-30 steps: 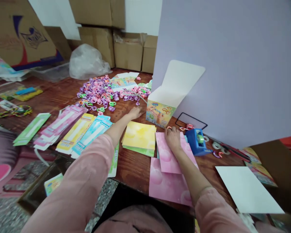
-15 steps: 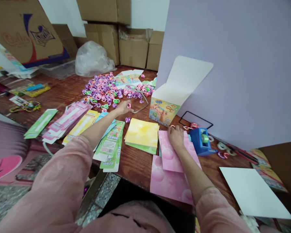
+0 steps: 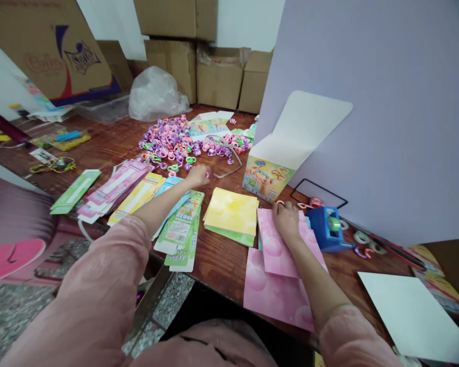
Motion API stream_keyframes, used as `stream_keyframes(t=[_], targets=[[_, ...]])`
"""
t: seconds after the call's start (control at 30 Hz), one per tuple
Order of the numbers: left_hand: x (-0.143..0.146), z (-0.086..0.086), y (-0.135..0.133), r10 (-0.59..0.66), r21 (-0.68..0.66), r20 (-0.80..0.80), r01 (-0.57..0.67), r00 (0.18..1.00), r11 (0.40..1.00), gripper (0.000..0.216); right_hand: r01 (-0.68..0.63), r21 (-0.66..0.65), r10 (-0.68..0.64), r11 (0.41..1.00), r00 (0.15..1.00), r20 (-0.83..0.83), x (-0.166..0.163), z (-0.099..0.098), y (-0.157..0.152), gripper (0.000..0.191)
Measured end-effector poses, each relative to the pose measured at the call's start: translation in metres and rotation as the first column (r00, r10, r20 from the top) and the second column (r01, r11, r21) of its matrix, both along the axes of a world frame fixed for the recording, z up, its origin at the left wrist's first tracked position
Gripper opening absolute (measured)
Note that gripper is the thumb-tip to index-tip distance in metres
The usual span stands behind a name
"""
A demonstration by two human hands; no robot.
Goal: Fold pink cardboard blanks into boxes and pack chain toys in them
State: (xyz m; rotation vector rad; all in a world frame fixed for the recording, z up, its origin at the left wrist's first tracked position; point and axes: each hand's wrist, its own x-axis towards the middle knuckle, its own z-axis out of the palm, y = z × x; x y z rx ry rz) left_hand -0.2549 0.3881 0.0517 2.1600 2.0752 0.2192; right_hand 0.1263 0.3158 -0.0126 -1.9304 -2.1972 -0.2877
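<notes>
My left hand (image 3: 199,176) is above the table in front of a pile of small plastic chain links (image 3: 166,138), purple, pink, green and orange. Its fingers are closed on a small purple-pink link (image 3: 207,175). My right hand (image 3: 286,219) lies over the far edge of the pink printed sheets (image 3: 277,255). Its fingers are curled, with an orange-pink link (image 3: 279,202) at the fingertips. Just beyond stands an open printed carton (image 3: 268,176), its white lid raised. Between my hands is a stack of yellow and green square sheets (image 3: 232,210).
Flattened green cartons (image 3: 183,224), pink cartons (image 3: 118,186) and yellow cartons (image 3: 137,196) line the left front edge. At right are a blue tape dispenser (image 3: 325,229), a black wire frame (image 3: 317,191) and a white sheet (image 3: 416,311). A lilac panel (image 3: 375,132) rises behind.
My left hand has drawn slightly nearer, and the purple link that lay below it is gone from the table. My right hand keeps its place. The view has shifted slightly left.
</notes>
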Motion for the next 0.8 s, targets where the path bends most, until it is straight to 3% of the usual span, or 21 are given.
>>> stream_keyframes(t=[0.17,0.33,0.5,0.8], targets=[[-0.041,0.012,0.034,0.19,0.137,0.026,-0.192,0.981,0.972,0.032,-0.007,0.005,0.007,1.0,1.0,0.004,0.001,-0.002,0.001,0.053],[-0.07,-0.001,0.052,0.313,0.101,0.03,-0.314,0.949,0.944,0.029,-0.003,0.007,0.003,1.0,1.0,0.004,0.001,-0.003,0.002,0.05],[-0.084,-0.009,0.062,0.248,0.015,-0.009,-0.248,0.969,0.969,0.042,-0.001,0.011,0.001,1.0,1.0,-0.006,0.002,-0.003,0.003,0.048],[-0.078,-0.022,0.057,0.136,0.021,-0.006,-0.136,0.991,0.991,0.05,-0.022,0.022,0.023,1.0,0.998,-0.051,0.003,-0.003,0.002,0.048]])
